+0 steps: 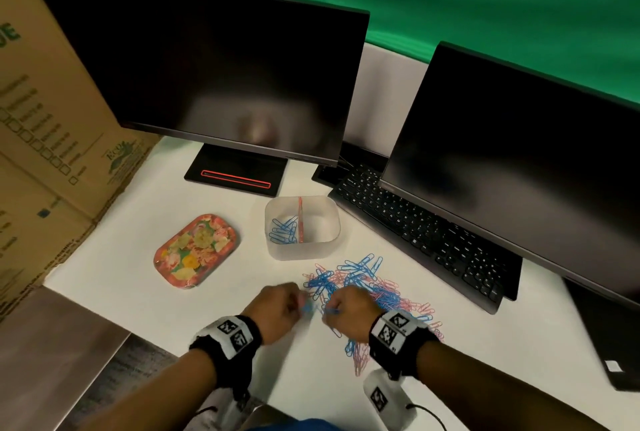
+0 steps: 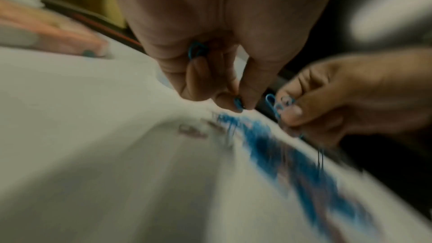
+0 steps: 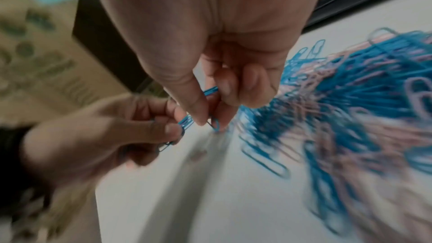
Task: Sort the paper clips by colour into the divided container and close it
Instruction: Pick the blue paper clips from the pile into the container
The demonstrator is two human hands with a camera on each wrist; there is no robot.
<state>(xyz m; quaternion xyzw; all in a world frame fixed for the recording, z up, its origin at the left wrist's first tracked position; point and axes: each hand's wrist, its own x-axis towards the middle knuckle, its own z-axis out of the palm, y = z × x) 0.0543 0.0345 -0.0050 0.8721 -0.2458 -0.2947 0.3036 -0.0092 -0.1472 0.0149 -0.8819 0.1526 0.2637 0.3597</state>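
Both hands pinch blue clips – left hand [image 1: 277, 306] and right hand [image 1: 349, 313] at the pile's [image 1: 374, 288] near edge. Sorting blues is under way; next they must go into the box's [image 1: 329, 223] left compartment – lid [image 1: 195, 250] waits beside.

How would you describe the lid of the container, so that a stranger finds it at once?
Start at the left black monitor's stand on the white table. Nearer the person and left of the translucent divided container lies the rounded rectangular lid. Only it carries a pink and yellow floral pattern.
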